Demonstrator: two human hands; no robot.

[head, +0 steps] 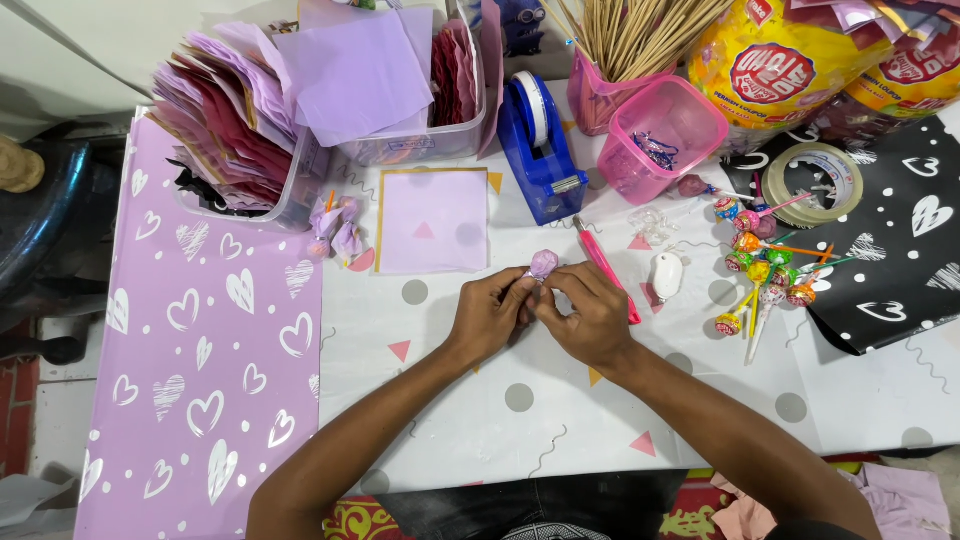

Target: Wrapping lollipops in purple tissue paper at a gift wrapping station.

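Both hands meet mid-surface (520, 400). Left hand (490, 315) and right hand (590, 315) each keep a pinching grip on one wrapped lollipop (543, 263), held just above the surface. Pink cutter (605, 265) lies beside the right hand.

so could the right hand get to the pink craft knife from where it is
Probably yes. The pink craft knife lies on the table right beside the right hand, with nothing on top of it. But both the right hand and the left hand are pinching the wrapped lollipop, so it would need to let go first.
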